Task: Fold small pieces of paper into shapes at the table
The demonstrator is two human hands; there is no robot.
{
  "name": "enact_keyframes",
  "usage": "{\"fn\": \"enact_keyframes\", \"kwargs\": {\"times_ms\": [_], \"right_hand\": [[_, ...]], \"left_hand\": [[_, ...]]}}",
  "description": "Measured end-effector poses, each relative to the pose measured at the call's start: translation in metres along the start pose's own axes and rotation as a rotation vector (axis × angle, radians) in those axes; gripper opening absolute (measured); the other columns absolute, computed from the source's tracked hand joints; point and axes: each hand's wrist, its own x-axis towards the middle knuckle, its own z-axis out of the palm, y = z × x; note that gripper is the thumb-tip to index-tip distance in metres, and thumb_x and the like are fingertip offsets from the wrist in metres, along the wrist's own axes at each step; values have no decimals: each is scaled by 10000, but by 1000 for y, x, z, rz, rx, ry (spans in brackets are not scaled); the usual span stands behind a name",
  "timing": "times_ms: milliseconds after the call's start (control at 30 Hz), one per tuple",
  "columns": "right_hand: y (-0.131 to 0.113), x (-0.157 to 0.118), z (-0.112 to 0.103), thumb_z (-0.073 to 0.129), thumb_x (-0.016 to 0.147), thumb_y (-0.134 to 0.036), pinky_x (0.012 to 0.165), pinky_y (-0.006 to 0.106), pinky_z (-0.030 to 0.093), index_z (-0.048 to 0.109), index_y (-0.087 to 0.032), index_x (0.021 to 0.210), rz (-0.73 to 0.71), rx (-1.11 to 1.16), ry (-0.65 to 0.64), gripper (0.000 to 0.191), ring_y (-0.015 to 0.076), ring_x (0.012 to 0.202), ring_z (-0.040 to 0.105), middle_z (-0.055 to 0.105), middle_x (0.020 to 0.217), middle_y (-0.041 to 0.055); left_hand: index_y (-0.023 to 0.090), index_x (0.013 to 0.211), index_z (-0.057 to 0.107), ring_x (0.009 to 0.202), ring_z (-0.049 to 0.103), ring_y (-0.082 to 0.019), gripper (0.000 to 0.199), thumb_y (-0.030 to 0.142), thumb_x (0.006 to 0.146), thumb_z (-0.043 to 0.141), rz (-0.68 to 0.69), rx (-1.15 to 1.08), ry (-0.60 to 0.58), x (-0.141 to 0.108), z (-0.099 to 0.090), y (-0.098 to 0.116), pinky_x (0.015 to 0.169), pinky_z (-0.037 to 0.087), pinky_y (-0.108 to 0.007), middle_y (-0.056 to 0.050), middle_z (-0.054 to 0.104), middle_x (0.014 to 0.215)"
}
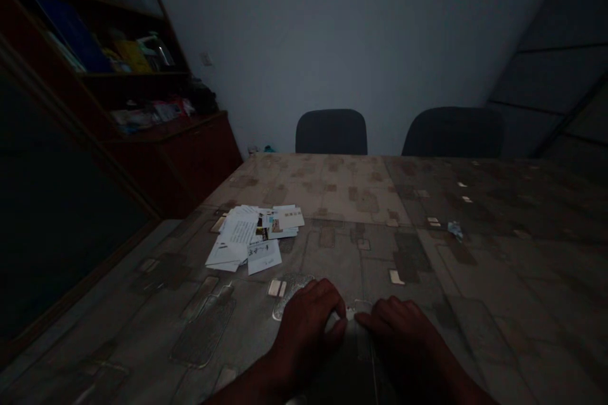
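My left hand (313, 316) is low in the middle of the view, its fingers curled and the thumb bent toward the fingertips. Close beside it, my right hand (401, 326) is also closed, with its thumb pointing left. A small pale piece (350, 314), perhaps paper, shows in the narrow gap between the two hands, pinched at its sides. Its kind is hard to make out in the dim light, and the hands cover most of it. Beyond my left hand lies a loose pile of printed paper cards (242, 234), overlapping one another.
The patterned tablecloth (327, 259) covers a wide table. A small crumpled scrap (455, 230) lies on the right. Two dark chairs (331, 131) stand at the far edge before a plain wall. At the left is a wooden shelf unit (171, 139) holding various items.
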Motion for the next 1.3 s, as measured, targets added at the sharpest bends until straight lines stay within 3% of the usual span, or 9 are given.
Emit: {"fn": "enact_keyframes", "kwargs": {"times_ms": [167, 267, 433, 567, 767, 900, 1033, 1133, 1300], "right_hand": [[4, -3, 7, 662, 716, -33, 633, 307, 222, 605, -289, 1052, -12, 19, 31, 426, 178, 674, 479, 610, 781, -25], [5, -5, 9, 651, 724, -29, 646, 308, 228, 594, -288, 1074, -11, 38, 3, 439, 178, 685, 482, 609, 793, -23], [3, -3, 4, 639, 708, -29, 624, 309, 214, 590, -272, 1009, 0, 27, -54, 391, 176, 651, 473, 588, 755, -16], [1, -1, 1, 607, 722, -33, 608, 310, 200, 589, -270, 950, 2, 13, -79, 329, 177, 637, 467, 578, 734, -8], [5, -2, 3, 563, 730, -11, 621, 294, 225, 589, -253, 963, 13, 72, -111, 336, 167, 663, 483, 575, 753, -8], [3, 5, 6, 598, 729, -1, 643, 289, 257, 577, -245, 1078, 14, 103, -61, 427, 170, 691, 505, 596, 776, -12], [-4, 11, 8, 661, 743, -47, 619, 300, 246, 589, -239, 1025, -16, 12, -25, 348, 175, 664, 481, 589, 761, -10], [-8, 11, 9, 697, 726, -60, 627, 302, 254, 589, -233, 1024, -18, -23, -22, 362, 171, 664, 466, 593, 779, -9], [-8, 11, 8, 712, 733, -59, 639, 293, 262, 603, -234, 1025, -37, -10, 8, 357, 171, 685, 459, 593, 793, -7]], "left_hand": [[192, 848, 605, 838, 562, -172, 125, 81, 874, 554, 118, -51, -18, -12, -15, -6, 744, 400, -269, -18, 639, 890], [199, 885, 629, 796, 552, -174, 145, 113, 916, 516, 186, 54, -4, -23, -20, -7, 687, 383, -269, -19, 645, 871], [186, 742, 586, 672, 543, -149, 173, 239, 904, 619, -94, 114, -83, -23, -12, -1, 595, 351, -252, 18, 599, 733], [195, 738, 575, 643, 515, -153, 216, 280, 937, 579, -12, 183, -71, -19, -1, -2, 594, 339, -269, 21, 588, 705], [233, 940, 614, 749, 540, -174, 102, 282, 971, 529, 69, 147, 1, -24, 3, -8, 666, 371, -280, 6, 625, 831], [239, 991, 625, 807, 566, -187, 65, 265, 944, 587, -2, 88, 8, -23, 2, -7, 696, 401, -288, 0, 645, 892], [222, 1016, 626, 822, 594, -199, 122, 239, 900, 661, -36, 90, -3, -20, -1, -4, 717, 426, -310, -2, 668, 906], [224, 1127, 601, 869, 612, -205, 200, 216, 928, 620, 81, 166, -2, -20, -3, -4, 726, 435, -325, -20, 692, 1022], [236, 1122, 602, 976, 594, -223, 176, 187, 958, 565, 331, 387, -16, -25, -2, -10, 742, 429, -347, -11, 648, 1249]]}}
